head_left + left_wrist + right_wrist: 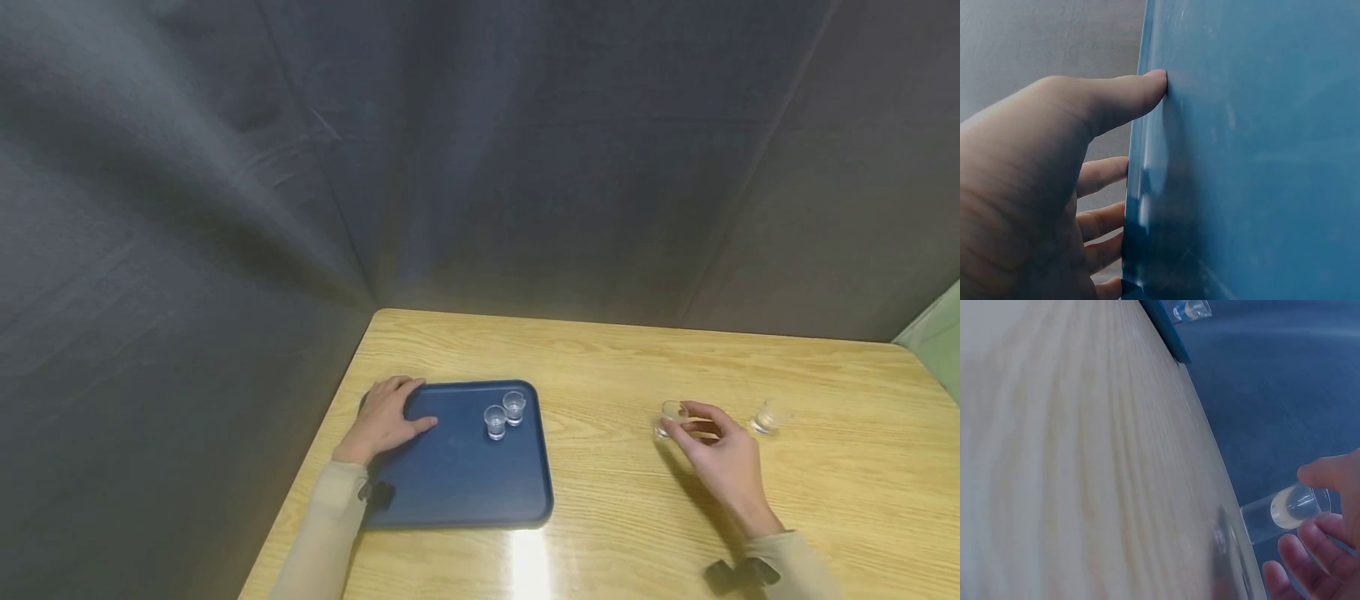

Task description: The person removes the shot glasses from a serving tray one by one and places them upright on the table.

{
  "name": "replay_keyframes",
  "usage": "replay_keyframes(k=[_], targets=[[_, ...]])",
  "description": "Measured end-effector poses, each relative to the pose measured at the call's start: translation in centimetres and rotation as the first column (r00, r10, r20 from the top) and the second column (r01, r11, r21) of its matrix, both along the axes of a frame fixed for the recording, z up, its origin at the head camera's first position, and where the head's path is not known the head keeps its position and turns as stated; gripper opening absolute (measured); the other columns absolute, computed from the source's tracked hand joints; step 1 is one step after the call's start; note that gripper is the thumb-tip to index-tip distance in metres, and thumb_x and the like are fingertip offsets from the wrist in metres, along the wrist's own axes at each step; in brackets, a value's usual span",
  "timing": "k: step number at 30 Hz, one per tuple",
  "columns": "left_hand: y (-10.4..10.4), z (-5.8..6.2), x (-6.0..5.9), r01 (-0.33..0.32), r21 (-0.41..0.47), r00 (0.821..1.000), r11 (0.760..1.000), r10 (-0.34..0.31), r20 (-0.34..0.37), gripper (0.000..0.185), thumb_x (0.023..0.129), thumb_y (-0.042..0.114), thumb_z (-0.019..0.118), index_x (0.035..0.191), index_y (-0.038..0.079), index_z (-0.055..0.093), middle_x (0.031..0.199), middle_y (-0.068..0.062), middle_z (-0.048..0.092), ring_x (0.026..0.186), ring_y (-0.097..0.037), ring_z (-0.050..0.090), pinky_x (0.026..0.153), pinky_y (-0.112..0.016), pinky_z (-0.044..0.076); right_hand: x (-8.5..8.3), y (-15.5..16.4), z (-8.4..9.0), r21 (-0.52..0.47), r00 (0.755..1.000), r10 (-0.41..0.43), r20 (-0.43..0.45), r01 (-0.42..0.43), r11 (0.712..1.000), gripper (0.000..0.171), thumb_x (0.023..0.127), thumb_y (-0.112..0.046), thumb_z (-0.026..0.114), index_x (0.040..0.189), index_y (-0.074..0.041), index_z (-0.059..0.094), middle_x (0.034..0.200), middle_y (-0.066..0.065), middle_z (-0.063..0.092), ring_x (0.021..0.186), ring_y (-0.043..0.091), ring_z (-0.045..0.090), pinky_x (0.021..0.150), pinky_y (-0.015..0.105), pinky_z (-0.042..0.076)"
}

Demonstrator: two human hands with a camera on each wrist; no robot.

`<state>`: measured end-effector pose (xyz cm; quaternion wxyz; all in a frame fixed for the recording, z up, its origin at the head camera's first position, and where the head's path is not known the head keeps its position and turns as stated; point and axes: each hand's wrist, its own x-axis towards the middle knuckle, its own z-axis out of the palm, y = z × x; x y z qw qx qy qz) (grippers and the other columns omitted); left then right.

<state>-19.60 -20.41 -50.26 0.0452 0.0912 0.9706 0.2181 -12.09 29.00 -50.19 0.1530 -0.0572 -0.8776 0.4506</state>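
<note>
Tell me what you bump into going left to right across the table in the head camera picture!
Left hand → dark blue plastic tray → two small clear glasses on it → small clear glass pinched by the right hand → another small clear glass.

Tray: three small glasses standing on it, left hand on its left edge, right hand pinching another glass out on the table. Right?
Not quite. The head view shows only two small glasses on the blue tray, not three. The rest holds: the left hand rests on the tray's left edge, and the right hand pinches a glass out on the table. One more glass stands further right.
</note>
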Motion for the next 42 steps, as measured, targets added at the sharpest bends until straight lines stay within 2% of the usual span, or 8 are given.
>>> replay_keyframes(k=[3, 9, 12, 14, 17, 20, 22, 42], targets=[[0.0, 0.0, 0.0, -0.004, 0.004, 1.000, 1.000, 0.004, 0.001, 0.079, 0.094, 0.047, 0.079, 0.159, 0.012, 0.050, 0.162, -0.019, 0.048, 0.155, -0.044, 0.038, 0.132, -0.066, 0.020, 0.1, 0.8, 0.1, 0.012, 1.000, -0.028, 0.003, 0.028, 1.000, 0.048, 0.096, -0.030, 0.082, 0.132, 0.000, 0.070, 0.113, -0.008, 0.072, 0.085, -0.019, 0.059, 0.070, 0.005, 0.053], [-0.1, 0.1, 0.1, -0.005, 0.001, 1.000, 1.000, 0.005, 0.006, 0.079, 0.094, 0.048, 0.078, 0.159, 0.013, 0.050, 0.162, -0.018, 0.048, 0.156, -0.043, 0.038, 0.133, -0.065, 0.017, 0.6, 2.4, 0.2, 0.063, 0.998, -0.059, 0.029, 0.057, 0.996, 0.054, 0.098, -0.035, 0.079, 0.133, 0.005, 0.067, 0.124, 0.028, 0.072, 0.077, -0.022, 0.055, 0.060, 0.011, 0.055], [-0.2, 0.2, 0.1, -0.005, 0.002, 1.000, 1.000, 0.005, 0.004, 0.080, 0.094, 0.048, 0.078, 0.159, 0.013, 0.050, 0.162, -0.018, 0.048, 0.156, -0.043, 0.038, 0.133, -0.065, 0.017, 0.7, 3.2, 0.4, 0.082, 0.996, -0.076, 0.048, 0.071, 0.994, 0.057, 0.098, -0.038, 0.078, 0.134, 0.005, 0.066, 0.125, 0.032, 0.071, 0.075, -0.022, 0.052, 0.056, 0.014, 0.054], [-0.3, 0.2, 0.1, -0.004, 0.004, 1.000, 1.000, 0.004, -0.001, 0.079, 0.094, 0.048, 0.078, 0.159, 0.013, 0.050, 0.162, -0.018, 0.048, 0.155, -0.043, 0.038, 0.133, -0.065, 0.017, 0.6, 3.7, 0.4, 0.101, 0.994, -0.094, 0.056, 0.088, 0.991, 0.058, 0.098, -0.041, 0.077, 0.134, 0.005, 0.066, 0.123, 0.026, 0.073, 0.075, -0.021, 0.052, 0.056, 0.016, 0.054], [-0.3, 0.2, 0.1, -0.003, 0.008, 1.000, 1.000, 0.003, -0.006, 0.079, 0.094, 0.048, 0.078, 0.159, 0.012, 0.050, 0.162, -0.018, 0.049, 0.155, -0.044, 0.039, 0.132, -0.066, 0.019, 0.6, 4.2, 0.5, 0.123, 0.990, -0.128, 0.062, 0.120, 0.985, 0.058, 0.097, -0.044, 0.078, 0.132, 0.001, 0.069, 0.107, 0.000, 0.075, 0.073, -0.017, 0.052, 0.055, 0.017, 0.052], [-0.3, 0.1, 0.1, 0.000, 0.008, 1.000, 1.000, 0.000, -0.007, 0.079, 0.094, 0.048, 0.079, 0.159, 0.012, 0.051, 0.162, -0.018, 0.049, 0.155, -0.044, 0.039, 0.132, -0.066, 0.020, 0.5, 4.7, 0.5, 0.134, 0.985, -0.162, 0.066, 0.152, 0.979, 0.058, 0.096, -0.045, 0.079, 0.132, -0.001, 0.071, 0.092, -0.027, 0.063, 0.071, -0.015, 0.053, 0.057, 0.016, 0.048], [-0.3, 0.1, 0.1, 0.001, 0.007, 1.000, 1.000, -0.001, -0.005, 0.079, 0.094, 0.048, 0.078, 0.159, 0.012, 0.050, 0.162, -0.018, 0.049, 0.155, -0.044, 0.038, 0.132, -0.066, 0.020, 0.5, 5.0, 0.5, 0.134, 0.980, -0.185, 0.074, 0.174, 0.976, 0.058, 0.095, -0.046, 0.079, 0.133, -0.002, 0.071, 0.084, -0.035, 0.056, 0.070, -0.014, 0.053, 0.059, 0.014, 0.045], [-0.2, 0.3, 0.2, -0.005, 0.012, 1.000, 1.000, 0.005, -0.005, 0.077, 0.095, 0.046, 0.079, 0.158, 0.012, 0.052, 0.160, -0.017, 0.050, 0.153, -0.045, 0.040, 0.128, -0.068, 0.028, 0.4, 7.4, 0.8, 0.060, 0.962, -0.224, 0.156, 0.218, 0.974, 0.068, 0.097, -0.046, 0.075, 0.145, 0.000, 0.061, 0.076, -0.037, 0.057, 0.060, -0.009, 0.063, 0.057, 0.015, 0.048]])
